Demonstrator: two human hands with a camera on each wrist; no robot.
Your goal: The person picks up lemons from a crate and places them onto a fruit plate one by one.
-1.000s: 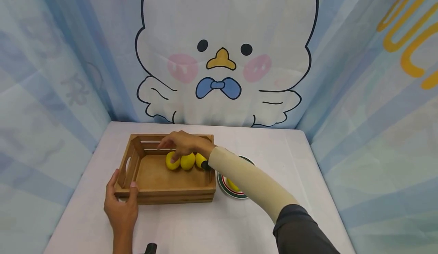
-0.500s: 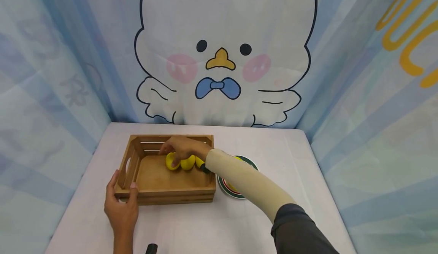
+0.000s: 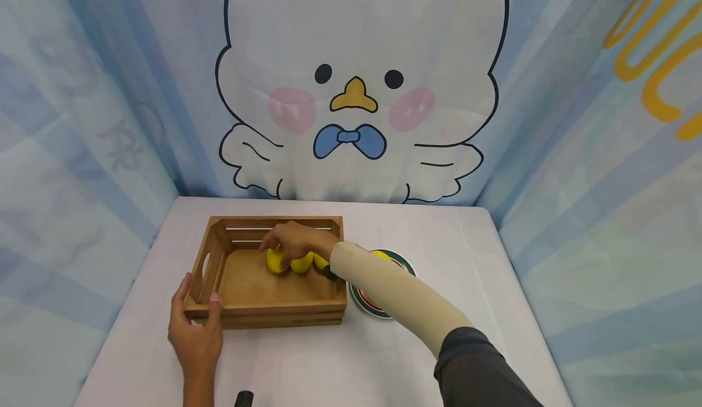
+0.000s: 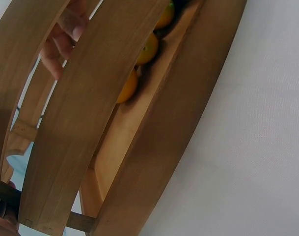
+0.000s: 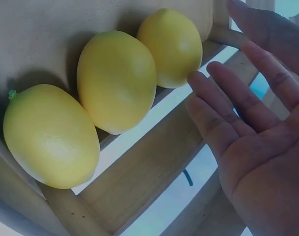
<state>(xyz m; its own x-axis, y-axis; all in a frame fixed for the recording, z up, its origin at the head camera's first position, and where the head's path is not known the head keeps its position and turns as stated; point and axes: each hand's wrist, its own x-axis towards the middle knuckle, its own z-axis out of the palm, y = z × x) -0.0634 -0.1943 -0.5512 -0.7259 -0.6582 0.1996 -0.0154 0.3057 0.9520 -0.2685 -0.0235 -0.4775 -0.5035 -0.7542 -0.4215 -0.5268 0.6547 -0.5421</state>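
Observation:
Three lemons lie in a row inside a slatted wooden crate: the left one, the middle one and the right one, partly behind a dark wrist strap. My left hand grips the crate's front left corner, its thumb over the front rim. Over the left lemon hovers my right hand. In the right wrist view its fingers are spread and loosely bent, fingertips right beside the farthest lemon, nothing held. Through the slats in the left wrist view, a lemon shows orange-tinted.
Right of the crate, a green-rimmed plate sits partly under the sleeved right forearm, with yellow fruit on it. A black object pokes in at the bottom edge. Printed curtains surround the white table.
My right hand has sunk lower into the crate, closer to the left lemon. My left hand keeps its grip on the corner, and the lemons stay in place.

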